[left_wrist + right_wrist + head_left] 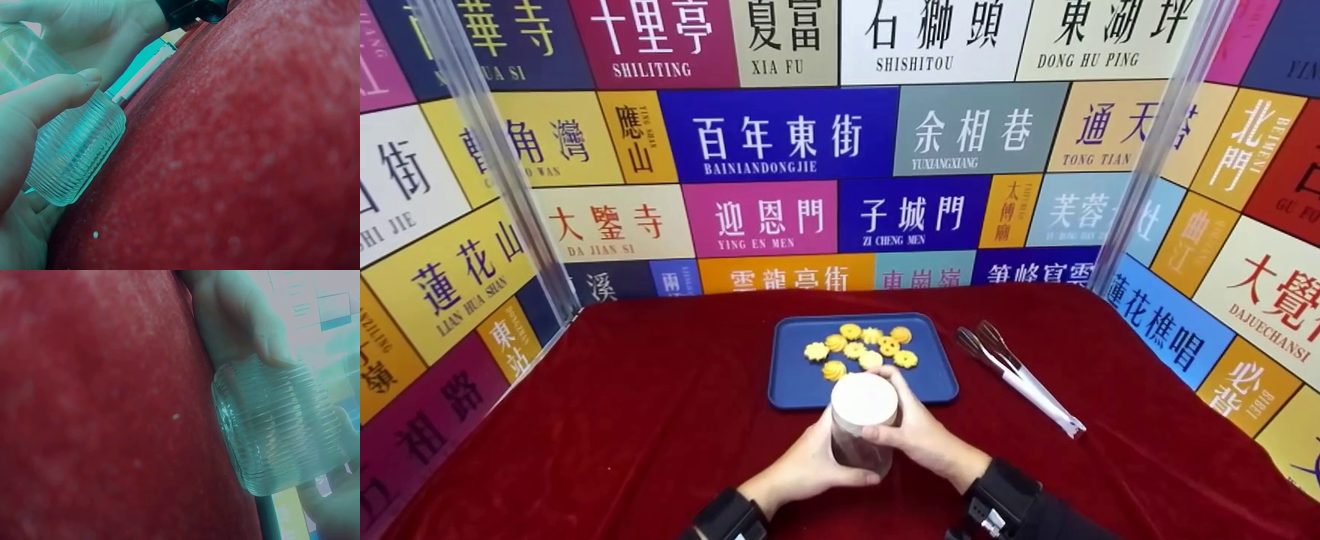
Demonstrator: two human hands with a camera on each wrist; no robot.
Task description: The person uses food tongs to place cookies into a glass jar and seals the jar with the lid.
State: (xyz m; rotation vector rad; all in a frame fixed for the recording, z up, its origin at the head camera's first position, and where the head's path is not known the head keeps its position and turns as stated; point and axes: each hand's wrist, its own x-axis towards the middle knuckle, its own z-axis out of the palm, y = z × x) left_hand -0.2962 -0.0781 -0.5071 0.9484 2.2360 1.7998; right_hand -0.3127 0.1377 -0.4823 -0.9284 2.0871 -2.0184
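A clear jar [855,448] with a ribbed lower part and a pale round lid [865,400] is held between both hands, just in front of the tray. My left hand [808,459] wraps its body, with the thumb across the near side. Around the lid curl the fingers and thumb of my right hand [921,429]. In the left wrist view the ribbed glass jar [79,149] shows nothing inside its lower part. The right wrist view shows the jar's base [270,433] close to the red cloth; whether they touch, I cannot tell.
Behind the jar lies a blue tray [787,386] bearing several yellow cookies [855,350]. Tongs with white handles [1039,394] lie right of it. A red cloth [660,420] covers the table. Panels with printed place names [780,135] and clear posts [1140,142] stand around it.
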